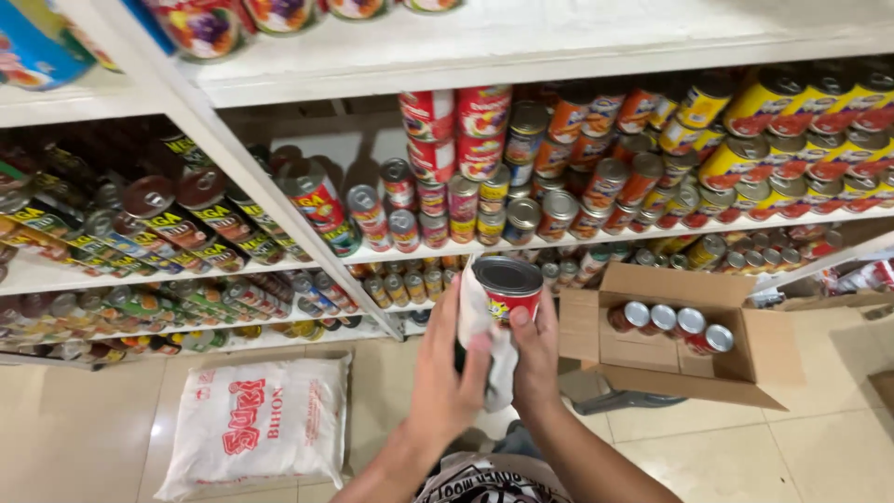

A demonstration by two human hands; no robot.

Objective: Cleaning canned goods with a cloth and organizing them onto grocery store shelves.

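My right hand grips a red-labelled tin can upright at chest height in front of the shelves. My left hand presses a white cloth against the can's left side and underside. The can's dark lid faces up. Behind it, white shelves hold many stacked cans in red, orange and yellow labels.
An open cardboard box with several cans in a row sits on a low stand at the right. A white sack with red print lies on the tiled floor at the left. Shelf uprights slant across the left half.
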